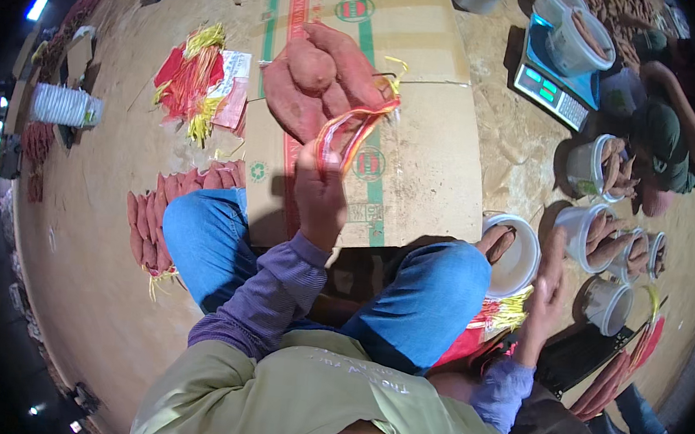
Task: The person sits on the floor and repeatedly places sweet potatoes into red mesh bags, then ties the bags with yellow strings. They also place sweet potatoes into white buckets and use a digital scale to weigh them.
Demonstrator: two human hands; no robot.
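Observation:
My left hand [321, 199] grips the red and orange woven edge of a red mesh bag [355, 123], pulling its mouth toward me. Several large reddish sweet potatoes [316, 71] lie in the bag on a flattened cardboard box [416, 161] in front of my knees. A yellow tie shows at the bag's far right corner. Out to the right, my right hand [550, 288] is raised beside a white bucket [518, 261] with a few sweet potatoes in it. It is blurred, and whether it holds anything cannot be told.
Red net bags [193, 76] with yellow ties lie left of the cardboard; filled bags [154, 220] rest by my left knee. A digital scale [553, 89] bears a tub [581, 46] at upper right. Buckets of sweet potatoes [591, 233] stand at right, near another person [667, 126].

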